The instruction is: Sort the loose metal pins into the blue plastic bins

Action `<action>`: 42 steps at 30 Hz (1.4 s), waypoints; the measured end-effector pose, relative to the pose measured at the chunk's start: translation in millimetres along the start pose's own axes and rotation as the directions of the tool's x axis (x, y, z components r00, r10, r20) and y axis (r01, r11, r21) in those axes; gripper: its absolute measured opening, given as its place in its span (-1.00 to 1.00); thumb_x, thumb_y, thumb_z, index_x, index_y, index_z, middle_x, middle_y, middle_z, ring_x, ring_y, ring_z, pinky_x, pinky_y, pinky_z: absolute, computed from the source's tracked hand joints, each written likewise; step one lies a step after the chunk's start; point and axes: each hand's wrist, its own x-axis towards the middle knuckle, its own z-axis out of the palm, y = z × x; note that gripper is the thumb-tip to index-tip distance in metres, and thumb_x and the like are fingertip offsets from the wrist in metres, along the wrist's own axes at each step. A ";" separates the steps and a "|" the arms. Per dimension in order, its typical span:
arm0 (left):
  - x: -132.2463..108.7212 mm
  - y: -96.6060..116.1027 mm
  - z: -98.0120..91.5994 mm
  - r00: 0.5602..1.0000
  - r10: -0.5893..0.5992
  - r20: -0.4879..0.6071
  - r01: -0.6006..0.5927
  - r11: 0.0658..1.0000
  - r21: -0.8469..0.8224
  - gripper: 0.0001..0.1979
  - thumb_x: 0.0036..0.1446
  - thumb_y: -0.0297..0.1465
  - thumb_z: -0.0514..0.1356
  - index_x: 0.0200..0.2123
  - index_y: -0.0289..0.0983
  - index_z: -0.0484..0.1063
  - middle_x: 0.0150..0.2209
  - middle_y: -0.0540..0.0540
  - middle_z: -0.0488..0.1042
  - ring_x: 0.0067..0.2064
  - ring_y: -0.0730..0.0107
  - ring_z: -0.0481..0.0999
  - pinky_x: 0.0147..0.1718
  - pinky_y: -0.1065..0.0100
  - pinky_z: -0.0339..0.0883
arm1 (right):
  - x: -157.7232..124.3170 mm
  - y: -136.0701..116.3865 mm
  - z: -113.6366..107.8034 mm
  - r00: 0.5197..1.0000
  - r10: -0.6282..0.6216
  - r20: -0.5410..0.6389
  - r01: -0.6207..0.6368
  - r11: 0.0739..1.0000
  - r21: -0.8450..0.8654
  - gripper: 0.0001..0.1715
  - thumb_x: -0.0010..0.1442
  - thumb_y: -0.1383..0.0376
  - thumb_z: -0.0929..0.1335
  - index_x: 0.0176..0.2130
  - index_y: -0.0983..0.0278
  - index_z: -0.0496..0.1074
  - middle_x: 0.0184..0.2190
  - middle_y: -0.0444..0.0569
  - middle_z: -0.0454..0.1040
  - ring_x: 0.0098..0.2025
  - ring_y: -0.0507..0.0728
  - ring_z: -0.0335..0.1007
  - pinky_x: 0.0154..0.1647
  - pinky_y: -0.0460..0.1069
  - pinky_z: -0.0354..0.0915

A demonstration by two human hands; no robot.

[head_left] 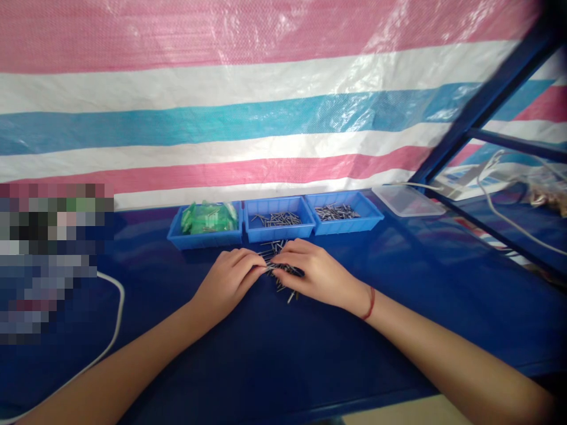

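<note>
A loose heap of small metal pins (283,270) lies on the dark blue table (310,366), just in front of the middle tray. My left hand (228,278) rests at the heap's left side with its fingers curled and pinched on some pins. My right hand (312,271) lies over the heap's right side, fingers bent down onto the pins and meeting the left fingertips. A red cord circles my right wrist. Most of the heap is hidden under my fingers.
Three blue trays stand in a row behind the heap: the left tray (206,236) holds green pieces, the middle tray (277,227) and the right tray (343,215) hold metal pins. A clear plastic lid (407,200) lies further right. A white cable (113,319) curves at left. A blue frame (487,100) rises at right.
</note>
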 end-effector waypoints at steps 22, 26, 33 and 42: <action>-4.4 4.5 10.3 0.933 -0.360 -0.004 0.319 0.829 -0.460 -0.81 0.15 -0.24 0.18 -0.28 -0.24 0.48 -0.34 -0.01 0.56 -0.30 0.37 0.52 -0.28 0.39 0.37 | 2.2 -10.5 7.2 0.993 0.091 -0.071 -0.073 0.972 0.224 -0.87 0.18 0.40 0.32 -0.39 0.26 0.45 -0.47 -0.09 0.42 -0.38 0.05 0.33 -0.31 -0.05 0.24; -4.4 3.8 10.4 0.934 -0.357 -0.001 0.316 0.827 -0.465 -0.79 0.16 -0.23 0.17 -0.27 -0.24 0.48 -0.32 -0.03 0.56 -0.29 0.36 0.53 -0.28 0.38 0.39 | 3.0 -11.9 6.5 0.990 0.106 -0.088 -0.082 0.967 0.242 -0.88 0.15 0.43 0.34 -0.41 0.26 0.42 -0.50 -0.13 0.39 -0.41 0.03 0.31 -0.33 -0.06 0.23; -4.5 4.3 11.0 0.936 -0.352 0.007 0.314 0.825 -0.470 -0.79 0.17 -0.23 0.17 -0.27 -0.23 0.48 -0.32 -0.02 0.55 -0.30 0.37 0.52 -0.29 0.40 0.37 | 2.4 -10.7 7.7 0.982 0.145 -0.117 -0.110 0.957 0.267 -0.86 0.11 0.46 0.34 -0.44 0.25 0.38 -0.50 -0.14 0.37 -0.39 0.03 0.29 -0.31 -0.05 0.22; -3.8 3.9 10.5 0.943 -0.333 0.006 0.298 0.835 -0.462 -0.80 0.19 -0.24 0.15 -0.26 -0.24 0.46 -0.34 -0.03 0.53 -0.31 0.38 0.49 -0.30 0.40 0.35 | 3.4 -13.2 3.7 0.971 0.185 -0.154 -0.136 0.950 0.280 -0.86 0.07 0.47 0.34 -0.45 0.25 0.37 -0.49 -0.12 0.37 -0.39 0.05 0.27 -0.33 -0.05 0.22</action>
